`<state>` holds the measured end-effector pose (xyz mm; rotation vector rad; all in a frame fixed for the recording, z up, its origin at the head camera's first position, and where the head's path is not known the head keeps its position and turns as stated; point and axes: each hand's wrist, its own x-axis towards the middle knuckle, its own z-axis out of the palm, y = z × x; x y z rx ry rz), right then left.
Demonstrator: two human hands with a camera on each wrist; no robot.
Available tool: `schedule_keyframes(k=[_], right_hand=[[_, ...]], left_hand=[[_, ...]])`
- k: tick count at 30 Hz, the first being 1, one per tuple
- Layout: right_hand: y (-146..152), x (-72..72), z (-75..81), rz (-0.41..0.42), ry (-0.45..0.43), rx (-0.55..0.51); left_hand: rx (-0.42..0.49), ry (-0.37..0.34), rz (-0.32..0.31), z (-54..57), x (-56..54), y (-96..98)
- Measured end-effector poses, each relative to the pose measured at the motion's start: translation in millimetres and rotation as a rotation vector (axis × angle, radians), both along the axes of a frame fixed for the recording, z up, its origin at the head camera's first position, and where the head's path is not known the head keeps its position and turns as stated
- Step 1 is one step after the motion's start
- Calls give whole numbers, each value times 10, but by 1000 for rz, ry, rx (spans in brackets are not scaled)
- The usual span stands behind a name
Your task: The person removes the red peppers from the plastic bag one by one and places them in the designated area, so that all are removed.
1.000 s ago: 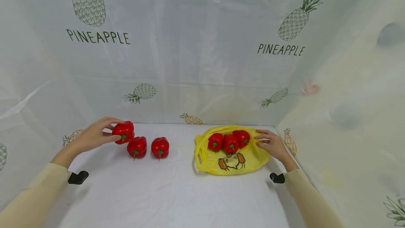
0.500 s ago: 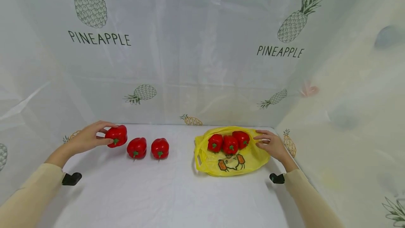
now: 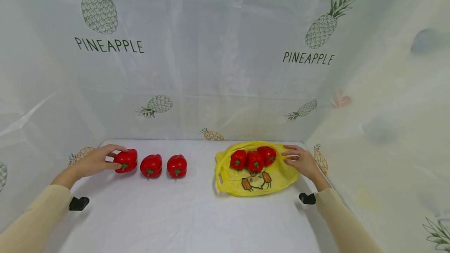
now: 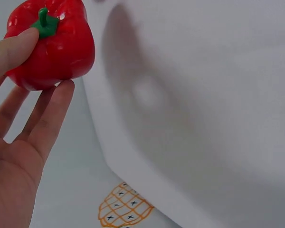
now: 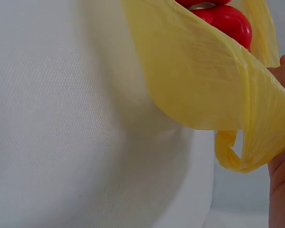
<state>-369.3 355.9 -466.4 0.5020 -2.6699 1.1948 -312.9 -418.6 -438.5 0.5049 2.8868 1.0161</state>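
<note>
Left grip [image 3: 92, 162] holds a red bell pepper [image 3: 128, 162], its thumb beside the green stem [image 4: 46, 24] and fingertips on the opposite side, spread only as wide as the pepper; whether the pepper's underside touches the counter [image 3: 211, 221] I cannot tell. Right grip [image 3: 303, 163] has the right edge of a yellow plastic bag [image 3: 281, 178], fingers slightly bent over the rim and the thin film between them and the rest of the hand, which the right wrist view partly cuts off. Nearest come the left sleeve [image 3: 38, 214] and the right sleeve [image 3: 346, 218], both beige, each with a small black piece [image 3: 79, 204] by the cuff, reaching over the white counter. Farther on lies the front of the bag, printed with a cartoon figure [image 3: 256, 182] with orange patches. Beyond that, a middle pepper [image 3: 151, 166] and another loose pepper [image 3: 177, 166] rest on the counter right of the held one, near each other and well apart from the bag. About level with them, three bagged peppers [image 3: 254, 161] sit close together inside the bag. Behind the counter's far edge hangs a pale curtain [image 3: 225, 50] with pineapple drawings and the word PINEAPPLE twice.
</note>
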Motion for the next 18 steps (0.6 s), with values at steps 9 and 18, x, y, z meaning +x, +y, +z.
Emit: schedule_keyframes(k=[9,18], right_hand=[[-2,-11,-23,12,-1,-25],[-12,-36,-27,0,8,4]], left_hand=[[16,-15,-3,-90,-5,-10],[-16,-19,-2,-133,6,-26]])
